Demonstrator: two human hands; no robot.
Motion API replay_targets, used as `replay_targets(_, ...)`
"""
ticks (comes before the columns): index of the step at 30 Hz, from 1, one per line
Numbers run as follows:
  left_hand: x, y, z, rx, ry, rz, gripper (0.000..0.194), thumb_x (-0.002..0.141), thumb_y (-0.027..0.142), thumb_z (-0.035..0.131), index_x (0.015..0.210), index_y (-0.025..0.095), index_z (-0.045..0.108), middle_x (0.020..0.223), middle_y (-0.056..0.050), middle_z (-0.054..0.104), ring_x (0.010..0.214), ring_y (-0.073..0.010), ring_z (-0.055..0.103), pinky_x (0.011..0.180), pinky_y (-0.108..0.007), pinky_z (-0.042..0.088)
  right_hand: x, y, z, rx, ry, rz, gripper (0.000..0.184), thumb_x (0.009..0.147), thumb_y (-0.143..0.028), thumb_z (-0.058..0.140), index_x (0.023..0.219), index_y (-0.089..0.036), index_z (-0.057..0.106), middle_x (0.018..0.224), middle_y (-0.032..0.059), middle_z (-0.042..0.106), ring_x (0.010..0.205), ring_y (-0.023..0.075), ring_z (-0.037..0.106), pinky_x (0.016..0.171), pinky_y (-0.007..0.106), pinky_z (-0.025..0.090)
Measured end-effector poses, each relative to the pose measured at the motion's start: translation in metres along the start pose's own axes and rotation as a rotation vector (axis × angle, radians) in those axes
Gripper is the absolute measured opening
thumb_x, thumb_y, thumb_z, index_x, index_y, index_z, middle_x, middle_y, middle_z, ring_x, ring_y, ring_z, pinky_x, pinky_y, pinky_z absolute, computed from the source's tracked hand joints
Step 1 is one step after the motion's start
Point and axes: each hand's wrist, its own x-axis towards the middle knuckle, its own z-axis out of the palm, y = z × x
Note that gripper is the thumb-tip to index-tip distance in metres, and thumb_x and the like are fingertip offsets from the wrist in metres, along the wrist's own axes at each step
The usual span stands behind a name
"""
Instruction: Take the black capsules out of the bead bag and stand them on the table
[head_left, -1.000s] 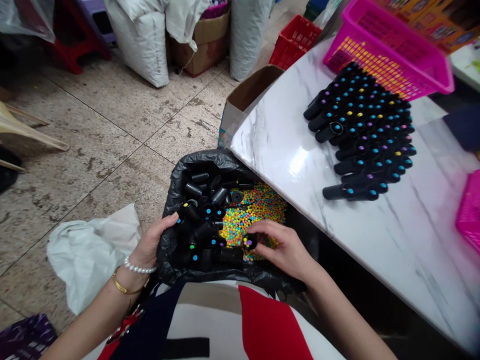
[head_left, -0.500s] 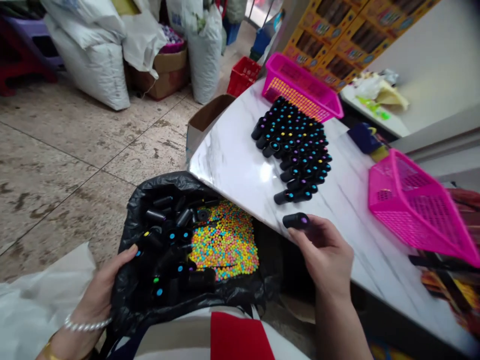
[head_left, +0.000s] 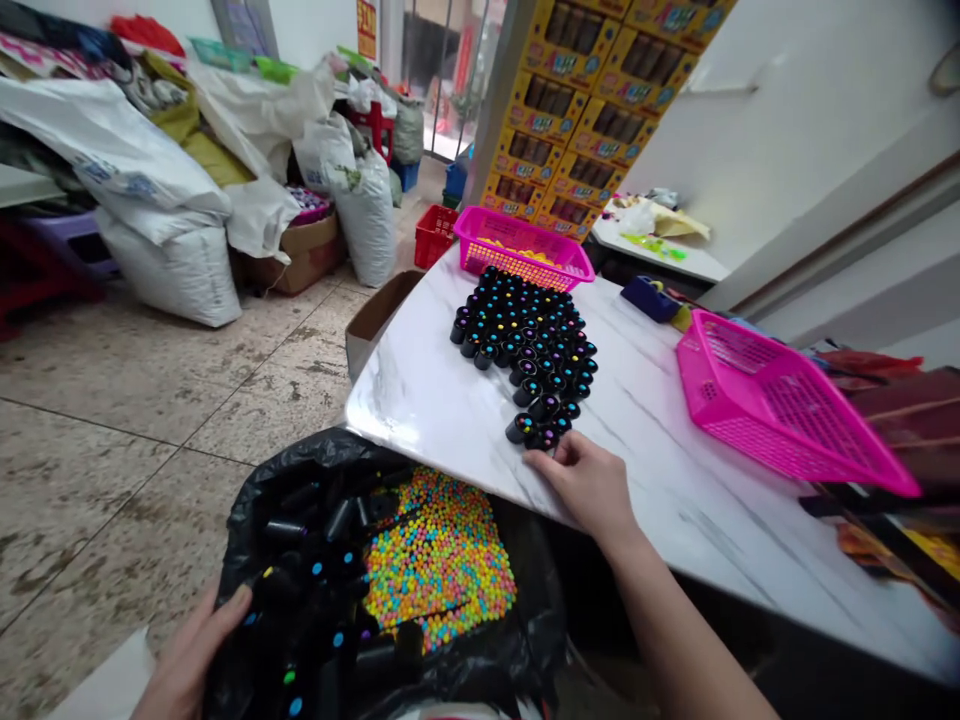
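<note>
My right hand is at the near end of a cluster of small black cylinders standing on the white marbled table. Its thumb and fingers are closed on one black cylinder with a coloured dot on top, partly hidden by the fingers. My left hand grips the left rim of a bin lined with a black plastic bag, thumb over the edge. Inside the bin, more black cylinders lie jumbled on the left, beside many tiny multicoloured beads on the right.
A pink basket with yellow items sits at the table's far end; another pink basket stands at the right. Yellow boxes are stacked behind. A cardboard box adjoins the table's left side. White sacks stand on the floor.
My right hand has carried the black cylinder away from me, from near the table edge to the near end of the cluster, and set it upright there. My left hand stays on the bin.
</note>
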Motion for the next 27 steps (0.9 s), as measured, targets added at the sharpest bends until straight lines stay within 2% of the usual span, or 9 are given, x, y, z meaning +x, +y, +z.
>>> replay_targets(4, -0.014, 0.004, 0.022, -0.201, 0.028, 0.058, 0.042, 0.061, 0.049, 0.078, 0.103, 0.052, 0.069, 0.111, 0.019, 0.069, 0.130, -0.0222, 0.043, 0.097, -0.020, 0.046, 0.008, -0.002, 0.001, -0.066, 0.026, -0.044, 0.044, 0.071, -0.050, 0.069, 0.051, -0.020, 0.044, 0.047, -0.0062, 0.049, 0.046, 0.0095, 0.045, 0.051, 0.023, 0.032)
replay_targets(8, -0.017, -0.012, 0.016, -0.407, 0.034, 0.173, 0.038, 0.073, 0.034, 0.070, 0.112, 0.036, 0.070, 0.120, 0.013, 0.068, 0.136, -0.0178, 0.035, 0.101, -0.015, 0.039, -0.027, -0.015, -0.002, 0.010, -0.010, -0.210, 0.036, 0.077, -0.045, 0.068, 0.058, -0.019, 0.052, 0.050, -0.0057, 0.050, 0.046, 0.0085, 0.044, 0.050, 0.022, 0.033)
replay_targets(10, -0.016, -0.021, 0.011, -0.487, 0.015, 0.171, 0.042, 0.075, 0.030, 0.068, 0.117, 0.032, 0.067, 0.120, 0.008, 0.069, 0.133, -0.0197, 0.040, 0.100, -0.020, 0.043, -0.051, -0.025, 0.001, 0.082, -0.216, -0.374, 0.029, 0.083, -0.039, 0.064, 0.064, -0.019, 0.055, 0.055, -0.0042, 0.053, 0.048, 0.0086, 0.046, 0.051, 0.021, 0.036)
replay_targets(14, -0.017, -0.028, 0.008, -0.535, -0.116, 0.192, 0.045, 0.065, 0.030, 0.075, 0.109, 0.028, 0.070, 0.109, 0.000, 0.074, 0.115, -0.0274, 0.059, 0.088, -0.029, 0.054, -0.088, -0.044, 0.025, 0.056, -0.785, -0.733, 0.013, 0.091, -0.028, 0.054, 0.093, -0.019, 0.063, 0.084, 0.0040, 0.065, 0.074, 0.0139, 0.061, 0.064, 0.023, 0.045)
replay_targets(17, -0.019, -0.028, 0.010, -0.486, -0.161, 0.253, 0.050, 0.065, 0.028, 0.077, 0.114, 0.025, 0.068, 0.105, -0.003, 0.075, 0.106, -0.0278, 0.065, 0.084, -0.029, 0.056, -0.102, -0.051, 0.050, 0.031, -0.954, -0.808, 0.015, 0.092, -0.024, 0.051, 0.100, -0.021, 0.062, 0.091, 0.0045, 0.066, 0.083, 0.0159, 0.063, 0.070, 0.024, 0.048)
replay_targets(19, -0.019, -0.028, 0.012, -0.455, -0.148, 0.218, 0.060, 0.066, 0.027, 0.076, 0.123, 0.022, 0.063, 0.099, -0.006, 0.076, 0.093, -0.0286, 0.070, 0.080, -0.033, 0.058, -0.102, -0.055, 0.063, 0.094, -0.945, -0.780, 0.017, 0.093, -0.025, 0.048, 0.103, -0.022, 0.062, 0.094, 0.0041, 0.066, 0.086, 0.0156, 0.063, 0.075, 0.025, 0.050)
replay_targets(22, -0.019, -0.029, 0.016, -0.475, -0.091, 0.075, 0.057, 0.070, 0.029, 0.072, 0.124, 0.017, 0.062, 0.079, -0.007, 0.077, 0.070, -0.0278, 0.072, 0.069, -0.036, 0.060, -0.092, -0.065, 0.082, 0.097, -0.720, -0.663, 0.024, 0.093, -0.026, 0.049, 0.115, -0.020, 0.057, 0.108, 0.0078, 0.064, 0.096, 0.0184, 0.062, 0.083, 0.029, 0.051)
replay_targets(24, -0.019, -0.029, 0.019, -0.505, -0.067, 0.002, 0.051, 0.073, 0.030, 0.069, 0.121, 0.015, 0.064, 0.071, -0.007, 0.076, 0.064, -0.0278, 0.072, 0.065, -0.037, 0.061, -0.079, -0.077, 0.095, 0.016, -0.600, -0.624, 0.038, 0.090, -0.027, 0.052, 0.127, -0.019, 0.049, 0.120, 0.0107, 0.059, 0.100, 0.0218, 0.062, 0.083, 0.033, 0.051)
replay_targets(27, -0.020, -0.028, 0.020, -0.507, -0.060, -0.018, 0.046, 0.073, 0.030, 0.069, 0.117, 0.015, 0.067, 0.068, -0.007, 0.075, 0.063, -0.0275, 0.072, 0.061, -0.035, 0.060, -0.062, -0.094, 0.112, -0.078, -0.589, -0.638, 0.050, 0.085, -0.029, 0.058, 0.132, -0.019, 0.045, 0.123, 0.0126, 0.058, 0.095, 0.0247, 0.063, 0.077, 0.035, 0.052)
